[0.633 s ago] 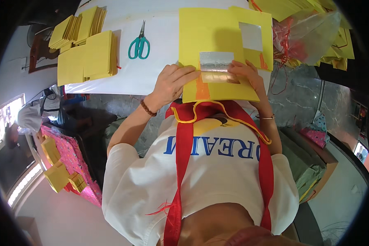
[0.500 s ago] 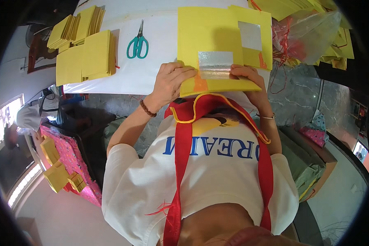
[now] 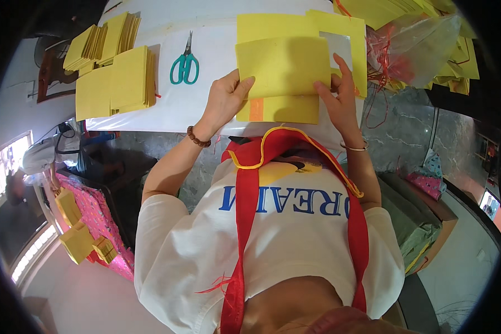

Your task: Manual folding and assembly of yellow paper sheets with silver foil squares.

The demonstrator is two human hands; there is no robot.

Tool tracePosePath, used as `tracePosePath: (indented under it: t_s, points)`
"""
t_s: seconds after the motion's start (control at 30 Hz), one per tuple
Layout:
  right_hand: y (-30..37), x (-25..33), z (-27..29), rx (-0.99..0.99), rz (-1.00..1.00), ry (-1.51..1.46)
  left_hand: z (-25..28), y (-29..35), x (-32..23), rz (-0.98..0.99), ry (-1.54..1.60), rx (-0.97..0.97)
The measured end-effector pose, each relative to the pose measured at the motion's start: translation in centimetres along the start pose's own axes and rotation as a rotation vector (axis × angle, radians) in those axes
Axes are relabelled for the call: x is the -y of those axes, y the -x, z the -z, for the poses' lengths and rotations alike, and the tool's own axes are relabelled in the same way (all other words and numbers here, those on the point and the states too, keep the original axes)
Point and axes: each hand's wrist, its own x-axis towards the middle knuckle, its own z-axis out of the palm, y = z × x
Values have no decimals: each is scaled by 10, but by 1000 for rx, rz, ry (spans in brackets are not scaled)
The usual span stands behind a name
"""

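Over the near edge of the white table I hold a folded yellow paper sheet [image 3: 284,67] with both hands. My left hand [image 3: 227,103] grips its left edge, thumb on top and the other fingers partly hidden underneath. At the right edge, the thumb of my right hand [image 3: 339,100] lies on the sheet, while the index finger points up, away from it. Below the fold, another yellow layer shows an orange patch [image 3: 256,109] near my left hand. Under and behind it lie more yellow sheets [image 3: 358,55], one bearing a silver square [image 3: 339,45].
Green-handled scissors [image 3: 185,68] lie on the white table [image 3: 206,39], left of the sheets. Stacks of folded yellow paper [image 3: 131,78] stand farther left. A clear plastic bag [image 3: 423,47] with red strings sits at the right. Another person [image 3: 44,156] is at the far left.
The upper part of the sheet has been folded, and its silver patch is now covered. My right hand has risen and turned, its index finger lifting off the paper. My left hand has shifted slightly left.
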Motion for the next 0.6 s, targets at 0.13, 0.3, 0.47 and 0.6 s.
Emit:
tracePosePath:
  t_s: [0.13,0.3,0.47,0.6]
  points:
    - [-3,1,7,74,-80,265,10,-6,-1,143,-196,140]
    - [-6,-5,5,37,-118,241,6,-8,7,105,-119,164]
    - [-8,-3,2,13,-134,278,4,-7,-24,150,-118,66]
    - [-10,-7,-2,-27,-161,196,6,-8,-23,142,-142,59]
